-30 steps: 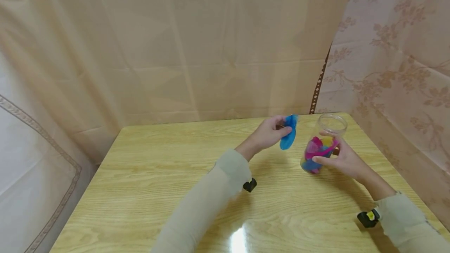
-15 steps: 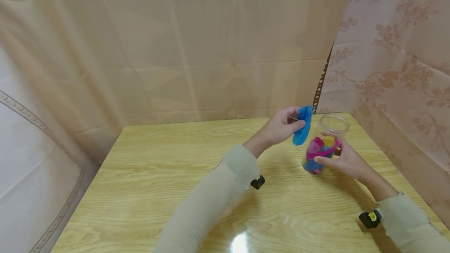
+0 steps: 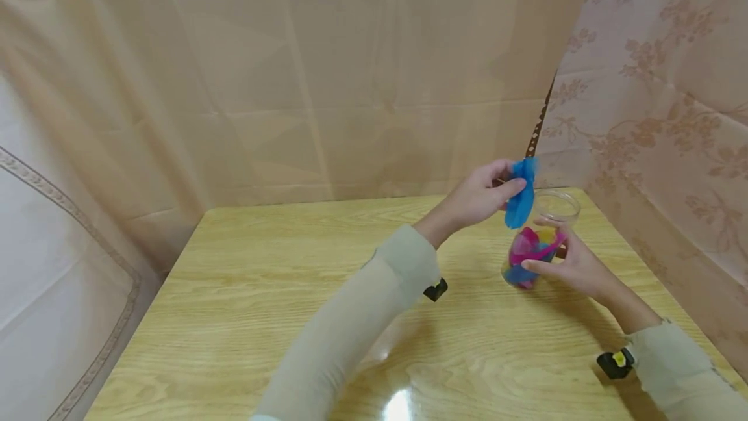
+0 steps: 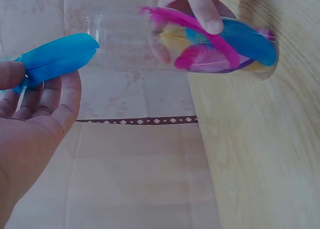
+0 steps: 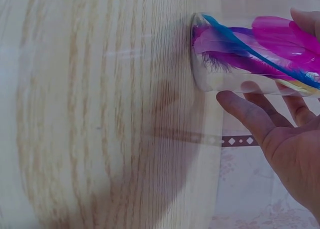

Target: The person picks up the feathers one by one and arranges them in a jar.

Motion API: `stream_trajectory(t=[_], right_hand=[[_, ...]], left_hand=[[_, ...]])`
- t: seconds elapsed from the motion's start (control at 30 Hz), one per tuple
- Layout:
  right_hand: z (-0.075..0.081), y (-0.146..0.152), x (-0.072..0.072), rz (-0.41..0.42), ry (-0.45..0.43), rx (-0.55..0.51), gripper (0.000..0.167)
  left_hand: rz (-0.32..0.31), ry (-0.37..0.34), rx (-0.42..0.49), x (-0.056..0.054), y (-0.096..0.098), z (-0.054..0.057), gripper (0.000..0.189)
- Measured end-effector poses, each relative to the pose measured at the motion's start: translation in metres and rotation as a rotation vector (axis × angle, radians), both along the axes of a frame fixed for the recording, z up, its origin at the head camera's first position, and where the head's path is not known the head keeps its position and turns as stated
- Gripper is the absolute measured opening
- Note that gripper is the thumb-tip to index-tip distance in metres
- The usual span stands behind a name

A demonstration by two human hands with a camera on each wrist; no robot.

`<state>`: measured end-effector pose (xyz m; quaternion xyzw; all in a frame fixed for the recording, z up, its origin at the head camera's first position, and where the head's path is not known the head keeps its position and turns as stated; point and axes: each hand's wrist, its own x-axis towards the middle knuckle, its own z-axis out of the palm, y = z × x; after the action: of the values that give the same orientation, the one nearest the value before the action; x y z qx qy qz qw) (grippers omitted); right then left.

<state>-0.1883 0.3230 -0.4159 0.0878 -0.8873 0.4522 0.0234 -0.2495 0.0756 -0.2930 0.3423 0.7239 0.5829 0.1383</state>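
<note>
Between thumb and fingers, my left hand (image 3: 476,198) pinches a blue feather (image 3: 520,197), held up just left of the mouth of a clear jar (image 3: 556,208). In the left wrist view the tip of that blue feather (image 4: 65,56) is close to the jar's rim. My right hand (image 3: 578,271) grips the jar around its side, low down, and the jar stands on the table. Several feathers in pink, blue, yellow and purple, such as a pink feather (image 5: 277,36) in the right wrist view, lie inside the jar's lower part.
A light wood-grain table (image 3: 263,291) lies under both arms. Behind it hangs a beige cloth (image 3: 292,83), and a floral cloth (image 3: 672,115) hangs along the right side. Black wrist cameras show under the left sleeve (image 3: 435,289) and the right sleeve (image 3: 672,359).
My left hand has moved right and upward with the blue feather, bringing it close to the jar's mouth. The right hand and the jar have stayed almost still.
</note>
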Motion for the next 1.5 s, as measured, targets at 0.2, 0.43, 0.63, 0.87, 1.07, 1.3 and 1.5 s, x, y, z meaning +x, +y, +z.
stream_trajectory(t=[0.2, 0.43, 0.63, 0.87, 1.07, 1.3, 1.5], right_hand=[[-0.001, 0.001, 0.0, 0.01, 0.002, 0.0, 0.088], [-0.002, 0.003, -0.003, -0.004, -0.008, 0.012, 0.088], [-0.004, 0.004, 0.0, 0.005, -0.008, 0.005, 0.087], [-0.005, 0.003, 0.001, 0.002, -0.019, 0.002, 0.087], [-0.003, 0.002, 0.0, 0.003, -0.02, 0.008, 0.087], [-0.003, 0.002, 0.001, -0.001, -0.009, 0.007, 0.088], [-0.004, 0.0, 0.002, 0.001, -0.003, 0.005, 0.089]], left_hand=[[-0.02, 0.004, 0.008, 0.003, 0.002, 0.01, 0.029], [-0.007, 0.023, 0.024, 0.002, 0.007, 0.021, 0.032], [-0.035, 0.029, 0.025, -0.001, 0.013, 0.025, 0.031], [-0.054, 0.055, 0.013, -0.002, 0.02, 0.029, 0.032], [-0.071, 0.072, 0.008, -0.002, 0.025, 0.033, 0.03], [-0.048, 0.091, -0.037, -0.005, 0.033, 0.028, 0.029], [-0.028, 0.062, -0.044, -0.006, 0.035, 0.021, 0.028]])
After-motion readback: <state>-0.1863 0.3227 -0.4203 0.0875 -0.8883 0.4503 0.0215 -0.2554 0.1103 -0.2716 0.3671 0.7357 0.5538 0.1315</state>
